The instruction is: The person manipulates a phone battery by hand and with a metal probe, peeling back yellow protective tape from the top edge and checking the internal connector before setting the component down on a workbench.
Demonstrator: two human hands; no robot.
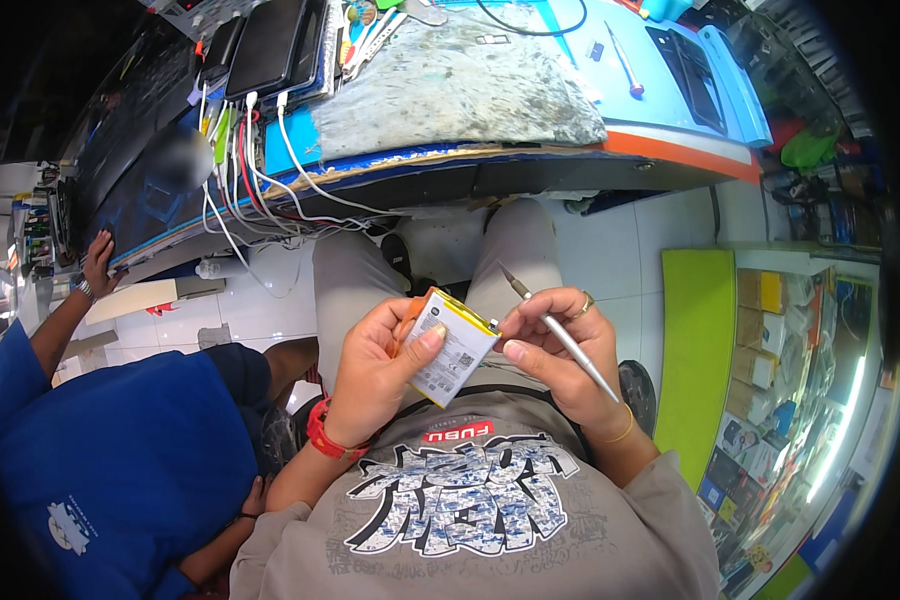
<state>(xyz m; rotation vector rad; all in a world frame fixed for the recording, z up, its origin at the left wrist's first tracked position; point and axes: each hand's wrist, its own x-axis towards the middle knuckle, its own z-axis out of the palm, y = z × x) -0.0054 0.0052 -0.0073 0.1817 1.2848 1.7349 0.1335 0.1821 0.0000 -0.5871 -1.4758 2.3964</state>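
Observation:
My left hand (375, 365) holds a flat white phone battery with a yellow edge (450, 347) above my lap, thumb pressed on its face. My right hand (560, 350) pinches the battery's right edge with the fingertips and also grips metal tweezers (560, 335), whose tip points up and to the left. A red band sits on my left wrist, a thin bangle on my right wrist and a ring on a right finger.
A workbench (670, 150) with a worn grey mat (460, 75), dark phones (270, 40), a screwdriver (625, 65) and hanging white cables (290, 170) lies ahead. A person in a blue shirt (120, 460) sits at my left. A green shelf with boxes (760, 350) stands right.

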